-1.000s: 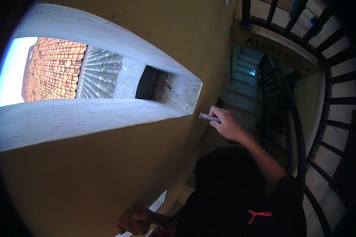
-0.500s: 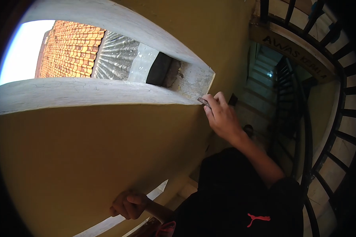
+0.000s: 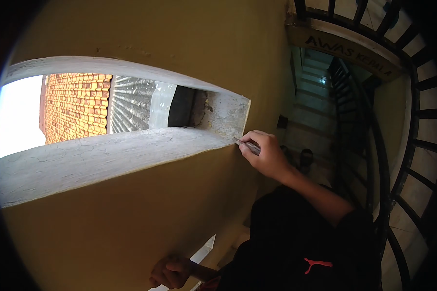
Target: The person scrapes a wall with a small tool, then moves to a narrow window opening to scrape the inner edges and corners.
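Grey metal shows between my fingers — my right hand [image 3: 267,157] pinches a thin flat scraper blade [image 3: 246,145], its tip touching the lower corner of the white window opening [image 3: 228,119] cut into the ochre wall [image 3: 179,213]. The blade looks stiff and light, narrow enough to twist if held loosely, so I judge the best hold is where I have it: thumb on top, fingers underneath, near the back end, leaving the working edge free. Its edge could nick skin or slip on the cracked, chalky sill [image 3: 107,155]. My left hand [image 3: 172,271] sits low at the bottom of the view, curled closed; whether it grips anything I cannot tell. Beyond the opening lie a tiled roof [image 3: 75,106] and corrugated sheet — to my right, a black stair railing [image 3: 403,145] curves down.
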Demonstrator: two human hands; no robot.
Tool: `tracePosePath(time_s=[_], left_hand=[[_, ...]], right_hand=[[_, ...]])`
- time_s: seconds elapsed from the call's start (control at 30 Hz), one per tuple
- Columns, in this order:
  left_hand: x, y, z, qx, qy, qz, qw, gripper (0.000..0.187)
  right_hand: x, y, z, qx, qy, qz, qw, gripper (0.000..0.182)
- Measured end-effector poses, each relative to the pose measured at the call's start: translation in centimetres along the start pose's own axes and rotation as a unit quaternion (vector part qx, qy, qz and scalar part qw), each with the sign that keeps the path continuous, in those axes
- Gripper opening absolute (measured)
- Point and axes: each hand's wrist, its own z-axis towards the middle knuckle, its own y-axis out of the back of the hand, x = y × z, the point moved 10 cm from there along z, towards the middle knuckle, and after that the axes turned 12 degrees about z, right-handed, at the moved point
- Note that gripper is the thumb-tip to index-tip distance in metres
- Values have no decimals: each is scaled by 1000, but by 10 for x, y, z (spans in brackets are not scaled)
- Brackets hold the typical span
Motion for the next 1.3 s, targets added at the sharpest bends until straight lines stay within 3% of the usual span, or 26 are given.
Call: tracePosePath(time_s=[0.27,0.37,0.4,0.53,0.63,0.67,0.77,0.9,0.93,1.17,1.3], left_hand=[[2,0,-2,4,4,5,1000,40],[0,-3,1,3,12,5,1000,40],[0,-1,0,2,13,10,1000,39],[1,-1,1,11,13,2,1000,39],[-2,-3,2,19,14,0,1000,38],[-2,-3,2,20,19,-1,1000,38],[0,-2,2,20,18,2,1000,37],[3,-1,-2,5,7,-16,1000,35],[3,0,-1,1,4,-26,1000,34],[-4,2,6,-10,-2,-5,1000,37],[-4,0,4,-2,2,11,1000,37]], right_hand=[[14,-7,4,5,-30,18,999,14],[-11,-1,8,14,-56,-26,998,14],[-3,-5,7,14,-8,-34,999,14],[25,-14,13,58,2,7,998,14],[-4,-3,19,28,-2,-39,999,17],[-9,-4,17,28,-18,1,999,17],[34,-19,14,76,-3,28,997,14],[21,-10,7,18,71,-65,995,13],[8,-4,7,11,50,-71,996,13],[71,-26,-9,-3,71,19,997,15],[38,-21,-28,-30,125,-9,992,12]])
